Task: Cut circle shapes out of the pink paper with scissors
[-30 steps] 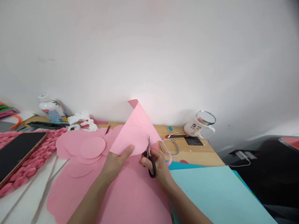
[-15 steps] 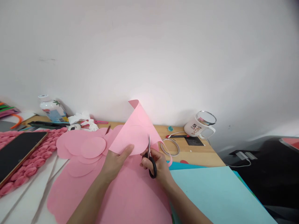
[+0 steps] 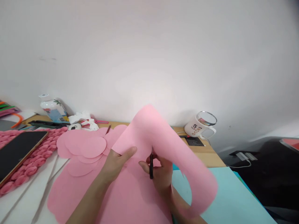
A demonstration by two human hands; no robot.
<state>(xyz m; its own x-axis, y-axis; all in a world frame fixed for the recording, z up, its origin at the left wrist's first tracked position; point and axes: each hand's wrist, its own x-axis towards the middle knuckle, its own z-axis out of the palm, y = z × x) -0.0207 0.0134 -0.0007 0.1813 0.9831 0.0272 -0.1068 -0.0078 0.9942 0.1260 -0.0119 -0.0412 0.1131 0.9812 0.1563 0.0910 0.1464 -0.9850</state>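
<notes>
My left hand [image 3: 120, 165] pinches the lower left edge of a pink paper sheet [image 3: 144, 127], thumb on top. In my right hand [image 3: 161, 171] are black-handled scissors [image 3: 151, 166], with their blades in the paper and mostly hidden by it. A long curved strip of the same sheet hangs over my right wrist and forearm, its end smeared by motion. Beneath my hands lies a large pink sheet [image 3: 133, 193]. Several cut pink paper rounds [image 3: 93, 147] lie overlapping to the left of my left hand.
A white mug [image 3: 195, 126] stands against the wall at right, behind light blue paper [image 3: 224, 186]. At left, a phone [image 3: 21, 152] rests on a pink textured mat [image 3: 35, 161]. Crumpled tissue [image 3: 80, 118] and a white bottle [image 3: 52, 107] are along the wall.
The pink sheet has turned, and its cut strip has swung right and down over my right forearm. The scissors have turned in my right hand. My left hand has barely moved.
</notes>
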